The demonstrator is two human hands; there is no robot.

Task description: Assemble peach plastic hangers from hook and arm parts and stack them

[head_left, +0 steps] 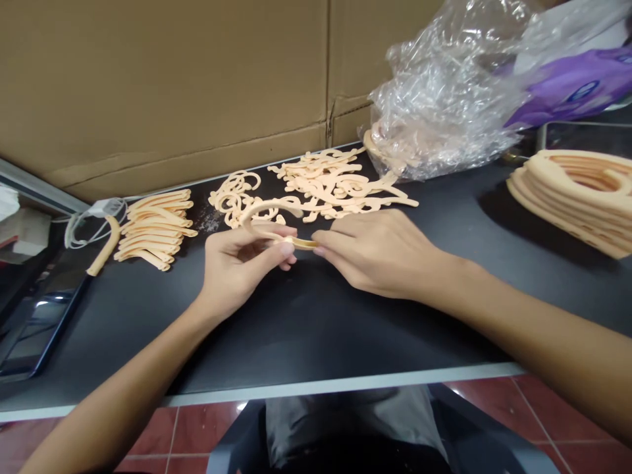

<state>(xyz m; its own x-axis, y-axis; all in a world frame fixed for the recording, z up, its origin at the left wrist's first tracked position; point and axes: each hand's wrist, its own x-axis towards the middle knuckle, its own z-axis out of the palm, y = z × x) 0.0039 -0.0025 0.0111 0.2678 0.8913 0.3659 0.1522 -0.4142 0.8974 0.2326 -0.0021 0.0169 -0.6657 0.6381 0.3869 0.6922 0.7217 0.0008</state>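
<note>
Over the front middle of the desk, my left hand is closed, its thumb and fingers pinching a thin, curved, peach-coloured piece shaped like an open hook. My right hand is closed too, with its fingertips pinched on the narrow yellowish end at the right of this piece. Whether that end is the same part or a separate strip, I cannot tell. Just behind my hands lie a pile of wavy peach-coloured pieces and a smaller heap of curled ones. My fingers hide part of the held piece.
Slightly curved strips lie in a stack at the left, beside a single bent piece, a white cable and a phone. Clear plastic bags, a purple packet and stacked oval pieces stand right. Cardboard lines the back.
</note>
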